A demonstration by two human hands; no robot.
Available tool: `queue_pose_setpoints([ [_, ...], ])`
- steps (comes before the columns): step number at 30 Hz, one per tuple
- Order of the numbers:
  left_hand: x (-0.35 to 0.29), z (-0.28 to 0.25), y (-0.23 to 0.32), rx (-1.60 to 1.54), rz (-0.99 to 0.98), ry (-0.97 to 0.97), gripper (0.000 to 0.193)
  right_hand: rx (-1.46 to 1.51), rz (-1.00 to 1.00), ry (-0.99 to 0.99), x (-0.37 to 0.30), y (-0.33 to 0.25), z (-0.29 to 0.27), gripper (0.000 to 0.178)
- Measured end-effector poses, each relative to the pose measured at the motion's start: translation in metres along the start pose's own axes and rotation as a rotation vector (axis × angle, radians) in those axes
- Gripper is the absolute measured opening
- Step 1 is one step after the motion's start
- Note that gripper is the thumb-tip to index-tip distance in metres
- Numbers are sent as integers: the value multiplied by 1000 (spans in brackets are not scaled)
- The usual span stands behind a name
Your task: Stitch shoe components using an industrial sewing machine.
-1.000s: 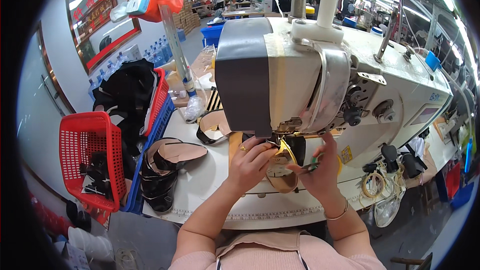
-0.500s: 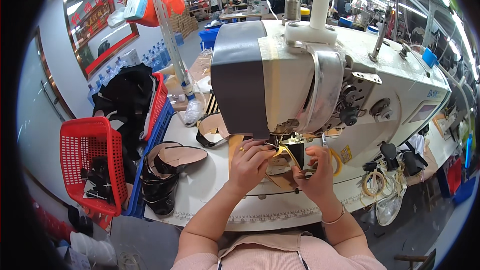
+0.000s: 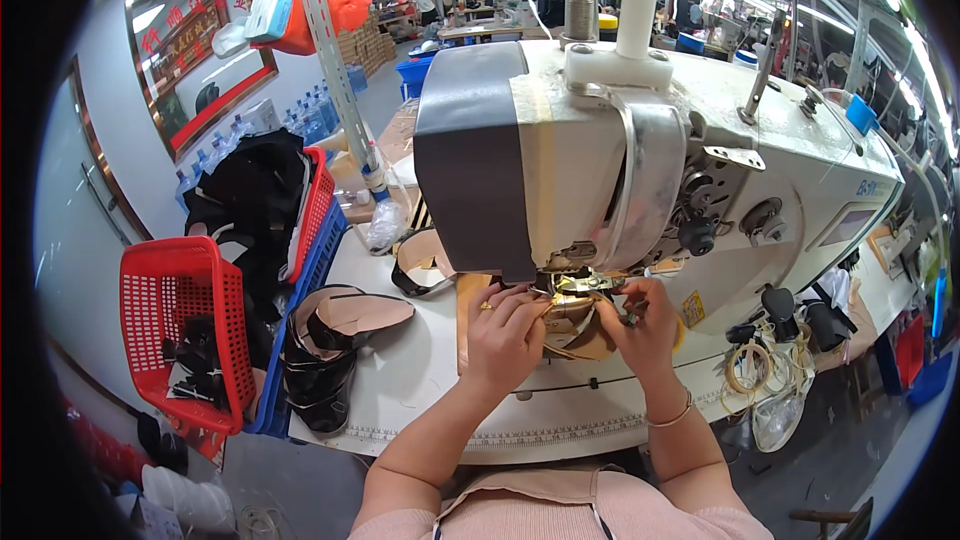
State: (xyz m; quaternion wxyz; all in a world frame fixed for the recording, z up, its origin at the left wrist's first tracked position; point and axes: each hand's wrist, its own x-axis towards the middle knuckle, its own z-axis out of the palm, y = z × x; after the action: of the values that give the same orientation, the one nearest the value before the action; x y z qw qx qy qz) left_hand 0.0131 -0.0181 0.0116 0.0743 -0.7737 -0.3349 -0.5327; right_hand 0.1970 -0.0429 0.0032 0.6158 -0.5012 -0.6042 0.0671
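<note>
Below the head of a white and grey sewing machine (image 3: 560, 155), a curved tan shoe upper piece (image 3: 590, 343) lies at the needle area. My left hand (image 3: 505, 338) has its fingers closed at the piece's left edge, close to the presser foot. A ring shows on one finger. On the other side, my right hand (image 3: 640, 328) pinches the piece's upper right edge, its fingertips beside the metal parts under the needle. The fingers partly cover the piece, and the stitching point is hard to make out.
Black and tan shoe uppers (image 3: 322, 380) stack on the table's left, with another upper (image 3: 422, 262) behind. A red basket (image 3: 185, 250) of black pieces stands further left. Cords and a coil (image 3: 748, 368) hang at the right edge, near black machine parts (image 3: 778, 308).
My right hand has moved up and slightly right, closer to the needle area. The shoe upper piece has shifted and turned beneath it. My left hand stays nearly in place.
</note>
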Motion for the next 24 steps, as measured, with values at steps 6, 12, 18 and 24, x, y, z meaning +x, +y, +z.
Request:
queue_pose_setpoints([
  [6,-6,1,-3,-3,-16,-32,20,173,160,-36,5,8,-2,26],
  [12,-16,14,-43,-1093,-940,-9,50,232,325,-58,13,27,2,20],
  [18,-25,-21,-28,-1474,-1069,-101,39,-220,-458,93,-7,2,4,21],
  [24,-18,-20,-13,-1512,-1091,57,36,-342,-560,-173,-11,-31,12,30],
])
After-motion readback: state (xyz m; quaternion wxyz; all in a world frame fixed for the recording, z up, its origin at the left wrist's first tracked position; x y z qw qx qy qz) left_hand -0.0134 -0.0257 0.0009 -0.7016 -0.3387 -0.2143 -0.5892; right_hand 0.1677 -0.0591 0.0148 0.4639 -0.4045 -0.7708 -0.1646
